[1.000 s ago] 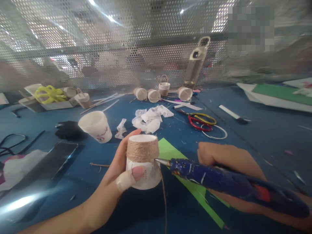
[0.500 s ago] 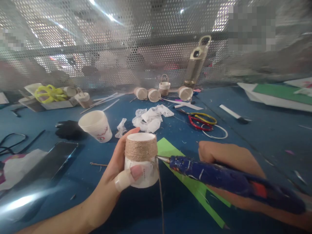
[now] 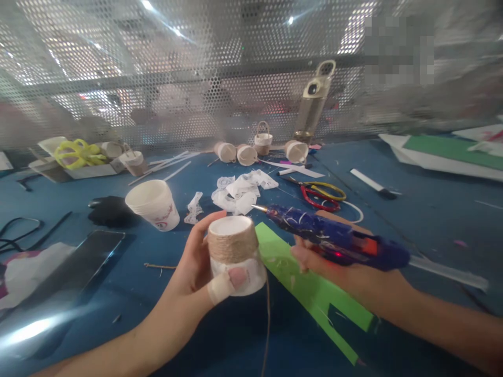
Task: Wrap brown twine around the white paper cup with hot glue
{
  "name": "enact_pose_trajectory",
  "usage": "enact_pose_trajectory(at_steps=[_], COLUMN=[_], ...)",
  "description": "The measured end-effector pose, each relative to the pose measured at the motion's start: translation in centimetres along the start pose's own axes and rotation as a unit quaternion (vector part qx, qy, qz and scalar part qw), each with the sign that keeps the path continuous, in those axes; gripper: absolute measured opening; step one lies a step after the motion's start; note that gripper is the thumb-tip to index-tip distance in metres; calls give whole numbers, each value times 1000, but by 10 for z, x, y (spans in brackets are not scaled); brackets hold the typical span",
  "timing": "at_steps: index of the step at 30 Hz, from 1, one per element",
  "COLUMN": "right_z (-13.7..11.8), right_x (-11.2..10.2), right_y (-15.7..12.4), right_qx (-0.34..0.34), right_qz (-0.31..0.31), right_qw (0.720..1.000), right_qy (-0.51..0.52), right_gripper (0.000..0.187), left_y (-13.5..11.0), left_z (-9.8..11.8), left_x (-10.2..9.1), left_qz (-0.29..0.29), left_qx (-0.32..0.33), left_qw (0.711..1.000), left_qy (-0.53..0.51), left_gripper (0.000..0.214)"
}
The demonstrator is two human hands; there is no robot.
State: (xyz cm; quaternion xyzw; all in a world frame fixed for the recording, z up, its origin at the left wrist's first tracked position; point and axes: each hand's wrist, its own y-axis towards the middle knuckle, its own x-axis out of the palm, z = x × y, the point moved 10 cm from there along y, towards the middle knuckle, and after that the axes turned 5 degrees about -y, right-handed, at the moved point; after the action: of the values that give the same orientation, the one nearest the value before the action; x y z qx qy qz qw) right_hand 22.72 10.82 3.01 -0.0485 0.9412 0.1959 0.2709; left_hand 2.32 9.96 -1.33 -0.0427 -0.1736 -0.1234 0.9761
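An upturned paper cup [image 3: 253,277] rests in my left hand [image 3: 196,272], whose taped thumb presses on its side. Brown twine [image 3: 232,245] is wound in tight rows around the cup's upper part, and a loose strand [image 3: 269,319] hangs from its right side. My right hand [image 3: 330,262] grips a dark blue hot glue gun [image 3: 326,230] with a red light on. The gun's metal nozzle [image 3: 259,208] points left, just above and right of the cup, apart from it. A clear glue stick [image 3: 448,273] sticks out of its rear.
Green paper [image 3: 291,262] lies below the gun. White lace [image 3: 243,191], scissors [image 3: 322,193] and stacked paper cups [image 3: 153,204] lie beyond my hands. A phone [image 3: 90,262] is at left. Small twine-wrapped baskets [image 3: 263,144] and a bottle [image 3: 312,110] stand before a perforated metal screen [image 3: 176,78].
The glue gun has moved up and away from the twine, where its nozzle was touching the cup's right side. My left hand has turned and shifted the cup slightly right.
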Motion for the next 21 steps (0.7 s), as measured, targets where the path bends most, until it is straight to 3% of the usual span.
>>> enact_pose_trajectory(at_steps=[5,9,21], right_z=[0,-7,-17], right_x=[20,27,19], right_y=[-7,-11,-9], right_qx=[42,47,1], right_qz=[-57,-97,-5], right_qw=[986,986,998], right_qy=[149,130,63], right_gripper=[20,22,18], left_y=[1,0,-1], left_z=[-1,-1,-1], left_x=[7,10,10], left_qz=[-6,-6,4], left_qx=[9,14,26], left_qw=[1000,1000,997], left_qy=[5,25,69], left_gripper=[62,64,67])
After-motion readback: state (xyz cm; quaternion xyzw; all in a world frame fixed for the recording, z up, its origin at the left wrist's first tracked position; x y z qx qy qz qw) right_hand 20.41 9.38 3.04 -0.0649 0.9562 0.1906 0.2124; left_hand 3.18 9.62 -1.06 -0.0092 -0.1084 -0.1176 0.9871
